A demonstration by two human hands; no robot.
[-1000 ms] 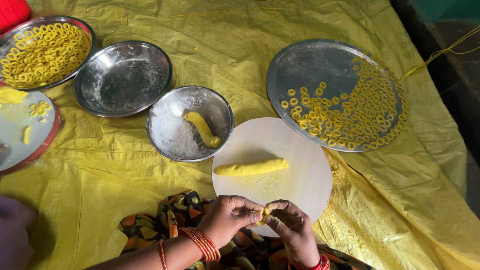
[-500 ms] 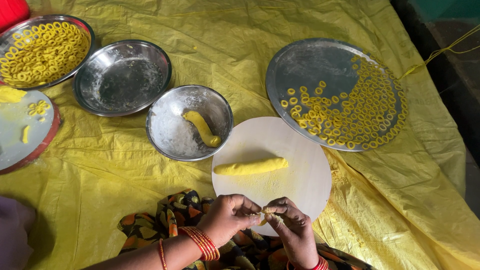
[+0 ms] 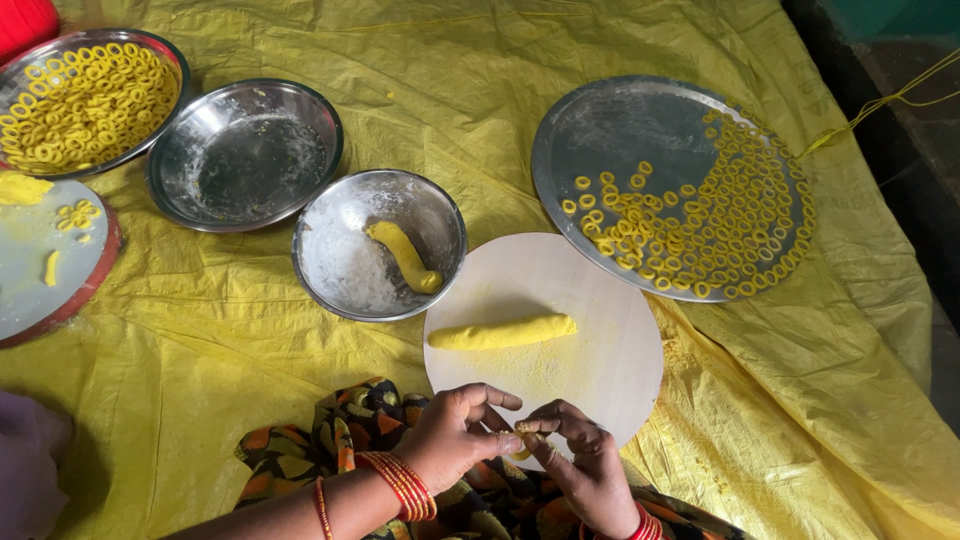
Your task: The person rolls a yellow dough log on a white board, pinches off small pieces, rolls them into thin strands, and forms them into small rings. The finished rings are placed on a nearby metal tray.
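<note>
Dough bit (image 3: 522, 432), small and yellow, sits pinched between the fingertips of both hands at the near edge of the round white board (image 3: 600, 380). The left hand (image 3: 455, 440) comes in from the left with its fingers curled, the right hand (image 3: 590, 470) from below right, and the 2 meet tip to tip, closed together on the piece. It is too small to tell its long axis. Just beyond the hands, the dough roll (image 3: 502, 333) lies on the board with its long axis left to right, about equally near both. Farther off right is a steel plate (image 3: 620, 130) of yellow rings (image 3: 720, 225); left of the board a floured bowl (image 3: 345, 265) holds another dough piece (image 3: 403, 256).
</note>
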